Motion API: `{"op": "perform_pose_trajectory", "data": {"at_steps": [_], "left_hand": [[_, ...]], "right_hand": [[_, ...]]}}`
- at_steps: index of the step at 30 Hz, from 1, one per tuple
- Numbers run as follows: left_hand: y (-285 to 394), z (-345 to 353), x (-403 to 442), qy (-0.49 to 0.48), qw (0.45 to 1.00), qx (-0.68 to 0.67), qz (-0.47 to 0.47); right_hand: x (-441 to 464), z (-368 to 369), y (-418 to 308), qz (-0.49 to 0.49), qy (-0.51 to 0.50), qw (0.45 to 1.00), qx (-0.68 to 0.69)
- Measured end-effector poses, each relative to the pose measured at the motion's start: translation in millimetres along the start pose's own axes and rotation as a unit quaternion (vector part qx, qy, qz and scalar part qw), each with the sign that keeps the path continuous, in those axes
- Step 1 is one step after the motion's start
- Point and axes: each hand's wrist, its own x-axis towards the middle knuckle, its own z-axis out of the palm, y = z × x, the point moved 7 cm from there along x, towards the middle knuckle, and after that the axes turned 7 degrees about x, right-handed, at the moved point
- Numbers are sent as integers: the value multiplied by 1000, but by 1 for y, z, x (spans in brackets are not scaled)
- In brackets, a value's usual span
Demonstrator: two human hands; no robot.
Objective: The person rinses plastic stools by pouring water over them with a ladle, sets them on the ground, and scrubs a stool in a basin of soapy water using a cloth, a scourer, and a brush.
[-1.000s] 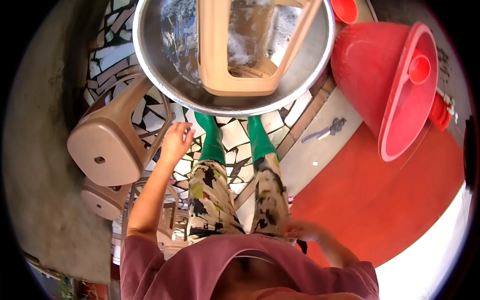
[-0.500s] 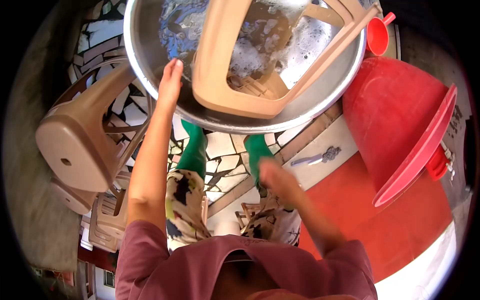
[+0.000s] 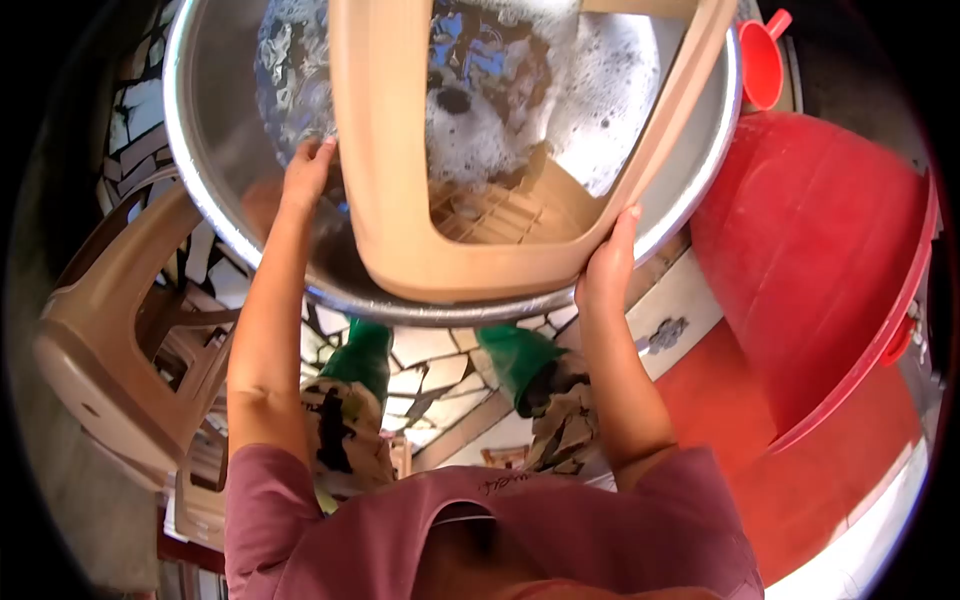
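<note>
A tan plastic stool (image 3: 400, 258) lies tilted in a large metal basin (image 3: 205, 185) of foamy water, its frame crossing the near rim. My right hand (image 3: 608, 268) grips the stool's lower right edge, thumb up along the outside. At the stool's left leg, my left hand (image 3: 306, 175) reaches inside the basin with its fingers closed against the leg's outer edge; part of those fingers is hidden. Suds and soapy water (image 3: 470, 130) show through the stool's opening, with a slatted part (image 3: 500, 212) partly under water.
More brown plastic stools (image 3: 120, 350) stand at the left. A big red tub (image 3: 800, 240) lies tipped at the right, beside a red dipper (image 3: 762, 72). A grey scrubbing brush (image 3: 665, 335) rests on the ledge. Green boots (image 3: 515, 355) stand on broken-tile paving (image 3: 430, 370).
My right hand has come up from near my knee to the stool's right edge. The stool has turned more upright and appears closer, and my left hand now meets its left leg.
</note>
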Motion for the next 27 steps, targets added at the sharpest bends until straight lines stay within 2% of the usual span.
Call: {"op": "perform_pose_trajectory", "data": {"at_steps": [2,5,7,10,13,14,15,16,17,18,19,20,21,22,23,25,27], "left_hand": [[5,4,39,64,990,53,114],[28,23,79,84,993,-5,83],[47,45,90,59,994,-80,54],[68,76,89,-39,976,-216,-14],[77,99,74,-197,930,-299,-86],[82,106,70,-243,908,-328,-98],[85,114,67,-287,883,-353,-113],[106,111,43,-232,897,-360,-107],[122,105,16,-174,905,-374,-102],[114,119,22,-189,850,-479,-114],[110,124,27,-183,847,-489,-99],[98,131,43,-164,866,-465,-79],[87,133,56,-144,885,-438,-61],[93,132,46,-145,882,-444,-62],[109,123,27,-115,893,-432,-58],[123,118,13,-93,902,-419,-51],[138,106,19,-140,906,-397,37]], "right_hand": [[5,9,-10,-8,16,1000,-7],[18,9,-22,-36,38,998,-20],[28,11,-29,-8,3,1000,-29],[61,-5,-35,-40,-22,996,-82],[61,-3,-47,-56,-50,994,-81],[63,-3,-56,-114,-41,981,-149],[61,1,-66,-173,-31,959,-221],[52,9,-88,-317,25,881,-349],[21,25,-106,-392,2,852,-347],[-14,46,-120,-452,-60,839,-299],[-43,63,-123,-485,-145,824,-256],[-72,79,-120,-488,-214,786,-314],[-98,95,-106,-429,-285,788,-336],[-119,104,-93,-448,-286,730,-430],[-126,104,-86,-472,-190,643,-573],[-107,96,-97,-519,-80,629,-573],[-78,80,-123,-455,-102,754,-462]]}}
